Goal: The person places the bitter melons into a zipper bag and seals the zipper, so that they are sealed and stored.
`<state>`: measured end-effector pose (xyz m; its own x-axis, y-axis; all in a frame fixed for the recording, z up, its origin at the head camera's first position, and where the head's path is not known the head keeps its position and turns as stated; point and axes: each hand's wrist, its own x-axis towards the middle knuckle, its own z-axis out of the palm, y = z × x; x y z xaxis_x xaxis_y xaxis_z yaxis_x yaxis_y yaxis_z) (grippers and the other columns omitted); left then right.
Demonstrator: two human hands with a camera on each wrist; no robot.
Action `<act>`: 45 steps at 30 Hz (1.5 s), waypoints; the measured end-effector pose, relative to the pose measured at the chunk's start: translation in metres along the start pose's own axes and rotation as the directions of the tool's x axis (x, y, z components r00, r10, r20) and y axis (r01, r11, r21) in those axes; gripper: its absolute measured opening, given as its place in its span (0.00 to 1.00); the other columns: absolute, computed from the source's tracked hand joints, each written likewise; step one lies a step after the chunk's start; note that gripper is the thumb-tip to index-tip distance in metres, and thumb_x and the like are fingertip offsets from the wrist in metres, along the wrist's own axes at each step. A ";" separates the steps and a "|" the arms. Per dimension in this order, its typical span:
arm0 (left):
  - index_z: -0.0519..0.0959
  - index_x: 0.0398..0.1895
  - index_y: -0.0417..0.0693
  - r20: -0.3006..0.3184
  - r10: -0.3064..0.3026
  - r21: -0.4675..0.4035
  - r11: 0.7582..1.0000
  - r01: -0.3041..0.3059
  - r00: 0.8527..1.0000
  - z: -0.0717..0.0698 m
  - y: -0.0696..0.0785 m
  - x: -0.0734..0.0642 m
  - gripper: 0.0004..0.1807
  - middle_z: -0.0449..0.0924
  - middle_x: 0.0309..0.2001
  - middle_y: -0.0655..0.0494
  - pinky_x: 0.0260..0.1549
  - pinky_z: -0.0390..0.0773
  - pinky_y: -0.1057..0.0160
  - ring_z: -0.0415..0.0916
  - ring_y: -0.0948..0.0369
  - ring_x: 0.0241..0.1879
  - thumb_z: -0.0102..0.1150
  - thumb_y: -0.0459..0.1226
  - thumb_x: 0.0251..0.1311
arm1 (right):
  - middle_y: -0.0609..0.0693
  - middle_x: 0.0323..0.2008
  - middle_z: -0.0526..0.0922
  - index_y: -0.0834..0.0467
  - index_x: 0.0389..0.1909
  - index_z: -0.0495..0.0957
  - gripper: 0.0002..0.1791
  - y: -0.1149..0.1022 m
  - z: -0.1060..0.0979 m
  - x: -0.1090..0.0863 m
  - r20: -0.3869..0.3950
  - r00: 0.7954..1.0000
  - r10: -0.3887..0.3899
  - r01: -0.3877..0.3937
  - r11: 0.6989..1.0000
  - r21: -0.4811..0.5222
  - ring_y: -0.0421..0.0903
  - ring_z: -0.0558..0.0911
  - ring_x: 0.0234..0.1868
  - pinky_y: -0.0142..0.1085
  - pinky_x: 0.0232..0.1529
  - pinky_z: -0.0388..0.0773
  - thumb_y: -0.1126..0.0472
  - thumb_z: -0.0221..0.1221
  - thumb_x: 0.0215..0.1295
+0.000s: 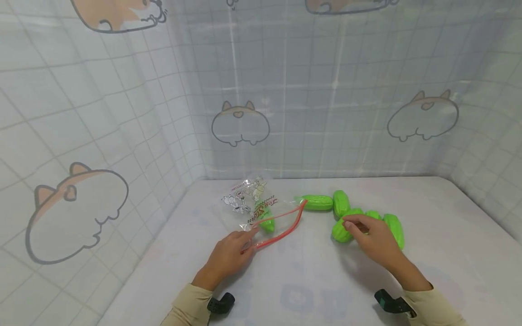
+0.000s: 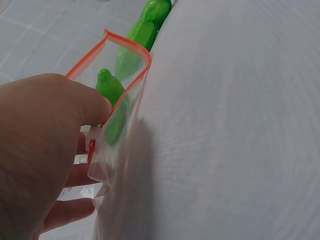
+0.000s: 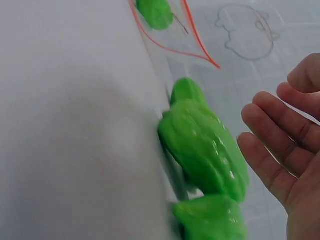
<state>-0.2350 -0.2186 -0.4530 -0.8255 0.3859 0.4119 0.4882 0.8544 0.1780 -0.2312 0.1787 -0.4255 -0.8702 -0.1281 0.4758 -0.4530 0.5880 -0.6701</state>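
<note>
My left hand (image 1: 230, 253) pinches the open mouth of a clear zip bag (image 1: 238, 203) by its red zip edge (image 2: 131, 44). Inside the bag lies one green ridged toy vegetable (image 1: 267, 224), like a bitter melon; its tip shows through the mouth in the left wrist view. My right hand (image 1: 377, 237) hovers over a group of similar green toy vegetables (image 1: 340, 232), fingers loosely bent and holding nothing. In the right wrist view the fingers stand apart from a lumpy green vegetable (image 3: 205, 145). The hand partly hides the group in the head view.
Another green toy vegetable (image 1: 319, 203) lies sideways by the bag's right corner, beside one standing lengthwise (image 1: 340, 203). One more (image 1: 394, 230) lies at the group's right end. A white cloth covers the table (image 1: 302, 271); grid-patterned curtains (image 1: 285, 90) enclose its back and sides.
</note>
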 end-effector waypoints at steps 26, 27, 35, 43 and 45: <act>0.79 0.65 0.56 -0.004 -0.005 -0.003 1.000 0.005 1.000 0.001 0.001 0.004 0.27 0.84 0.44 0.55 0.40 0.81 0.51 0.80 0.58 0.44 0.65 0.41 0.60 | 0.53 0.40 0.88 0.58 0.51 0.84 0.15 0.034 -0.049 -0.004 -0.119 0.989 0.087 -0.098 0.991 -0.092 0.43 0.86 0.39 0.24 0.37 0.72 0.55 0.56 0.75; 0.78 0.65 0.56 -0.002 -0.008 -0.004 1.000 0.008 1.000 0.001 0.001 0.004 0.27 0.84 0.45 0.55 0.40 0.81 0.51 0.80 0.58 0.44 0.65 0.41 0.60 | 0.53 0.40 0.88 0.59 0.51 0.84 0.15 0.034 -0.050 -0.004 -0.122 0.989 0.087 -0.098 0.991 -0.089 0.43 0.86 0.39 0.24 0.37 0.72 0.55 0.57 0.75; 0.79 0.65 0.57 -0.007 -0.010 -0.009 1.000 0.010 1.000 0.003 0.001 0.003 0.26 0.84 0.46 0.55 0.42 0.81 0.50 0.80 0.57 0.46 0.64 0.42 0.61 | 0.55 0.42 0.88 0.58 0.52 0.83 0.16 0.046 -0.063 -0.006 -0.164 0.981 0.104 -0.127 0.983 -0.134 0.36 0.83 0.37 0.25 0.33 0.72 0.54 0.55 0.75; 0.78 0.66 0.60 0.036 -0.048 -0.017 0.999 0.048 0.998 0.003 0.002 0.002 0.25 0.84 0.49 0.55 0.45 0.80 0.49 0.80 0.56 0.49 0.62 0.44 0.63 | 0.62 0.47 0.85 0.62 0.55 0.82 0.20 0.064 -0.071 -0.008 -0.190 0.967 0.169 -0.201 0.966 -0.163 0.54 0.82 0.46 0.36 0.34 0.74 0.52 0.53 0.76; 0.78 0.66 0.59 0.039 -0.048 -0.015 0.999 0.049 0.998 0.003 0.001 0.002 0.26 0.84 0.49 0.55 0.45 0.80 0.48 0.80 0.56 0.50 0.62 0.44 0.63 | 0.65 0.49 0.84 0.64 0.55 0.81 0.21 0.068 -0.072 -0.008 -0.199 0.963 0.184 -0.219 0.961 -0.171 0.65 0.80 0.49 0.38 0.35 0.75 0.52 0.53 0.76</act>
<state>-0.2371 -0.2154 -0.4545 -0.8583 0.3576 0.3681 0.4517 0.8668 0.2111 -0.2409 0.2778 -0.4341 -0.8825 0.1440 0.4476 -0.2110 0.7295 -0.6506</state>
